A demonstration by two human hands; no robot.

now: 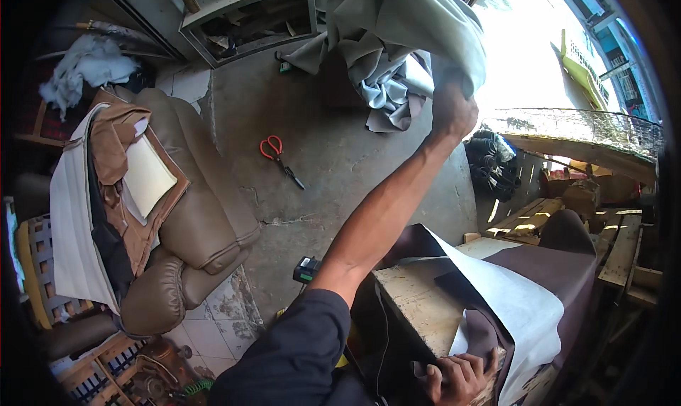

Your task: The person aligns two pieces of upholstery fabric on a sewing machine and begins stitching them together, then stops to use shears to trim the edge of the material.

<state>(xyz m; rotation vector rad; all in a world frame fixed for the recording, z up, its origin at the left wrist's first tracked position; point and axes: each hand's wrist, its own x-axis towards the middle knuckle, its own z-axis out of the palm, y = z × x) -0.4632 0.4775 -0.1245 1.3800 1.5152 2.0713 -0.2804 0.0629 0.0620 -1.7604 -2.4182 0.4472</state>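
Observation:
My left hand (454, 108), at the end of an outstretched arm, is closed on a large, crumpled sheet of grey leatherette (404, 23). The sheet hangs in folds above the floor, and part of my fingers is hidden against it. Low on the right, my right hand (461, 377) has its fingers curled at the edge of a wooden box frame (415, 299). It grips a folded end of brown leatherette (482, 330) with a pale backing. More of this leatherette drapes over the frame, its pale underside (525, 307) turned up.
Red-handled scissors (272, 148) lie on the concrete floor (319, 207). A brown padded sofa piece (191, 200) stands at left, with cloth scraps and foam (149, 175) on it. A black power tool (306, 270) is beside my left arm. Wooden planks (621, 246) are stacked at right.

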